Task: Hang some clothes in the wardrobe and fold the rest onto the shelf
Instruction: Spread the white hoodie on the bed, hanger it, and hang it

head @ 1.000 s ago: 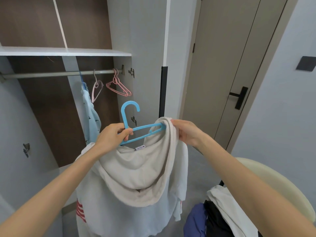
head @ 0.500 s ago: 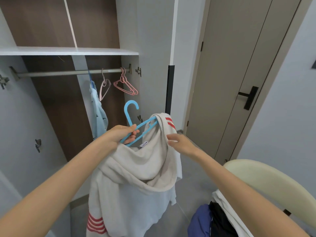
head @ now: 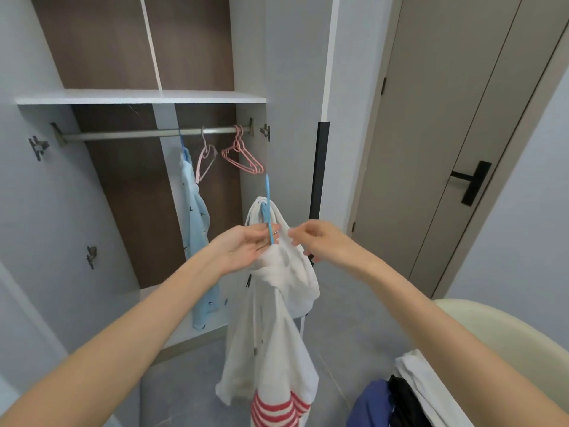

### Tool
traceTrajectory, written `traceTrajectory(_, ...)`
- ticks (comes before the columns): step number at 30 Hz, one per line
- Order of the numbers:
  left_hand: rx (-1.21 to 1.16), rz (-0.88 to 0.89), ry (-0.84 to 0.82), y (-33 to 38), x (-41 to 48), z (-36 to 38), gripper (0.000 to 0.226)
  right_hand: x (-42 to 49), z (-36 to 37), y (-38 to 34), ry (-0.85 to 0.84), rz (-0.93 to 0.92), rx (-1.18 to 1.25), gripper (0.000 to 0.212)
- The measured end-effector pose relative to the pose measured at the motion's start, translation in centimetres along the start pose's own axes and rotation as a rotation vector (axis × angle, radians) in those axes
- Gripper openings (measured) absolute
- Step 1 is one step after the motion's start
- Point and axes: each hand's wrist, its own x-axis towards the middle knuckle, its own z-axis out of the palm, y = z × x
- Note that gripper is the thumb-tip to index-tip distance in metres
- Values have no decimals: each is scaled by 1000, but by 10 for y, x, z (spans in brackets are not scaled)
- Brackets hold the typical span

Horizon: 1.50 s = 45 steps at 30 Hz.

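A white hoodie (head: 274, 328) with red stripes at its cuff hangs from a blue hanger (head: 268, 208), seen edge-on with its hook pointing up. My left hand (head: 246, 246) grips the hanger's neck together with the hoodie's collar. My right hand (head: 320, 241) is just right of the hoodie's shoulder, fingers loosely curled and touching the cloth; no clear hold shows. Behind them stands the open wardrobe with its rail (head: 147, 134) and a white shelf (head: 138, 97) above it.
On the rail hang a light blue patterned garment (head: 197, 241) and several empty pink hangers (head: 243, 157). A cream chair (head: 505, 331) at the lower right carries a pile of white, black and blue clothes (head: 397, 399). A closed door (head: 446, 134) stands to the right.
The hanger has turned from side-on to edge-on and the hoodie now hangs straight down from it. My right hand has let go of the shoulder cloth. The view has tilted down.
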Motion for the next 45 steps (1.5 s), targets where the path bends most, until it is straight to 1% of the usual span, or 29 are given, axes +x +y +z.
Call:
traceTrajectory(2, -63, -11, -50, -4, 3, 8, 41, -2, 6, -3, -112, 7, -195, 48)
traceTrajectory(4, -43, -19, -85, -6, 6, 13, 43, -4, 10, -2, -127, 61, -398, 43)
traceTrajectory(6, 41, -26, -81, -8, 9, 17, 48, -4, 11, 3, -61, 56, -554, 28)
traceTrajectory(8, 71, -28, -33, -11, 12, 19, 50, -3, 7, 13, 46, 26, -637, 15)
traceTrajectory(10, 77, -10, 12, -13, 15, 21, 44, -1, -3, 24, 138, 7, -660, 19)
traceTrajectory(12, 110, 19, 30, -13, 16, 25, 36, 0, -14, 32, 219, -12, -653, 23)
traceTrajectory(15, 188, 63, 37, -7, 15, 29, 31, 1, -25, 39, 317, -72, -616, 21)
traceTrajectory(16, 273, 91, 42, -3, 13, 31, 29, 2, -28, 40, 347, -85, -593, 21)
traceTrajectory(17, 424, 135, 61, 2, 11, 33, 27, 3, -30, 41, 376, -92, -570, 21)
traceTrajectory(19, 798, 282, 172, 11, 8, 32, 22, 5, -35, 42, 416, -97, -550, 22)
traceTrajectory(20, 937, 389, 272, 14, 8, 29, 18, 6, -36, 43, 432, -101, -550, 22)
traceTrajectory(21, 1020, 482, 390, 17, 9, 24, 14, 6, -38, 43, 451, -109, -547, 21)
traceTrajectory(22, 1049, 539, 511, 20, 10, 17, 10, 7, -40, 44, 468, -116, -541, 21)
traceTrajectory(23, 1047, 559, 615, 22, 10, 9, 7, 7, -42, 44, 481, -125, -534, 21)
traceTrajectory(24, 1049, 561, 690, 23, 11, 1, 12, 7, -43, 44, 489, -131, -525, 20)
traceTrajectory(26, 1101, 545, 756, 24, 13, -15, 28, 10, -48, 42, 498, -147, -509, 20)
traceTrajectory(28, 1147, 555, 775, 25, 16, -26, 42, 13, -51, 38, 504, -176, -500, 20)
traceTrajectory(30, 1128, 545, 766, 26, 21, -32, 47, 16, -51, 33, 504, -210, -488, 20)
traceTrajectory(33, 996, 593, 785, 35, 28, -40, 44, 26, -48, 25, 503, -245, -450, 19)
traceTrajectory(37, 1005, 638, 821, 56, 31, -57, 44, 47, -35, 15, 494, -271, -399, 16)
traceTrajectory(42, 1026, 602, 838, 80, 39, -95, 45, 87, -2, 4, 432, -252, -353, 17)
traceTrajectory(45, 971, 544, 835, 95, 48, -125, 45, 120, 21, -10, 311, -137, -197, 15)
